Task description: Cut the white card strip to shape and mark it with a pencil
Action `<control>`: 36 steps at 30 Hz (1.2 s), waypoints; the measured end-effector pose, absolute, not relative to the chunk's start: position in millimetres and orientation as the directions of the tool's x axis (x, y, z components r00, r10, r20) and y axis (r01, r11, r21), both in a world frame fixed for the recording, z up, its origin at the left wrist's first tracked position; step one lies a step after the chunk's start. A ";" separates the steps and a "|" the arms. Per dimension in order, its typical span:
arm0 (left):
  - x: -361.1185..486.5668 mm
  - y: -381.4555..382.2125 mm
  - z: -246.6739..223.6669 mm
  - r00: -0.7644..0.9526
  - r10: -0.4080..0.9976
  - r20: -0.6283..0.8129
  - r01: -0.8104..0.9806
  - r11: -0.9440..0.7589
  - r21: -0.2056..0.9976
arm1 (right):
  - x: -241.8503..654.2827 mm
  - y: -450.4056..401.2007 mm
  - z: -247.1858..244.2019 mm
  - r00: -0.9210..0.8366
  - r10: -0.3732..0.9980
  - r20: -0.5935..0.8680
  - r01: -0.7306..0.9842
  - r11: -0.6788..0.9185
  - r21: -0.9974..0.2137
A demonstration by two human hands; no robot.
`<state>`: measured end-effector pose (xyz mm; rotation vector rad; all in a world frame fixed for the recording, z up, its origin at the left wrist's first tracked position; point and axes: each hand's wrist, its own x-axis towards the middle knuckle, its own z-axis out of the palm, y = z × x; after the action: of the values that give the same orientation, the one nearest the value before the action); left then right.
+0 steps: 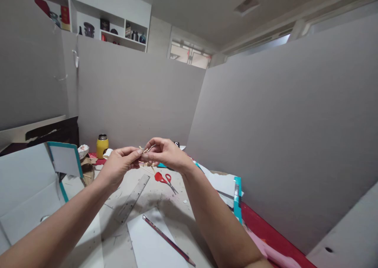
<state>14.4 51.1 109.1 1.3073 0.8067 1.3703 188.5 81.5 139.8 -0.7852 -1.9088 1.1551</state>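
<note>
My left hand [125,161] and my right hand [165,153] meet above the work surface, fingertips almost touching. Between them is a small, thin, pale beige strip [145,150], bent or twisted; its kind is too small to make out. Both hands pinch it with thumb and fingers. Below my hands, red-handled scissors [171,183] lie on the surface, with a red piece [159,177] against them. A clear ruler [136,197] lies to the left of the scissors. Nearer to me, a dark red pencil [168,239] rests across a white sheet [141,240].
A yellow flask [102,146] stands at the back left. A white panel box with teal edges [26,185] rises at left. Papers and a teal-edged piece [238,199] lie at right, beside pink cloth [268,250]. Grey partitions [141,98] close off the back and right.
</note>
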 end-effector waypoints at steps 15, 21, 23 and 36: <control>-2.5 49.1 129.1 0.176 0.971 0.160 -0.212 -0.121 0.970 | 204.2 84.9 147.1 -0.441 0.795 0.417 0.007 0.468 -0.884; -13.8 50.7 134.0 0.185 0.971 0.153 -0.118 -0.133 0.984 | 216.2 85.4 153.3 -0.380 0.807 0.452 -0.015 0.483 -0.875; -17.8 51.1 134.0 0.267 0.950 0.163 -0.051 -0.155 0.987 | 218.2 86.0 153.9 -0.369 0.809 0.457 -0.022 0.484 -0.875; -15.0 55.7 127.4 0.255 0.918 0.305 0.099 -0.338 0.936 | 220.0 87.3 152.6 -0.410 0.791 0.453 -0.039 0.481 -0.876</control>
<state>-15.0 55.7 127.4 1.6595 0.9533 1.1881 220.0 87.3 152.6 -0.6409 -1.7535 1.0670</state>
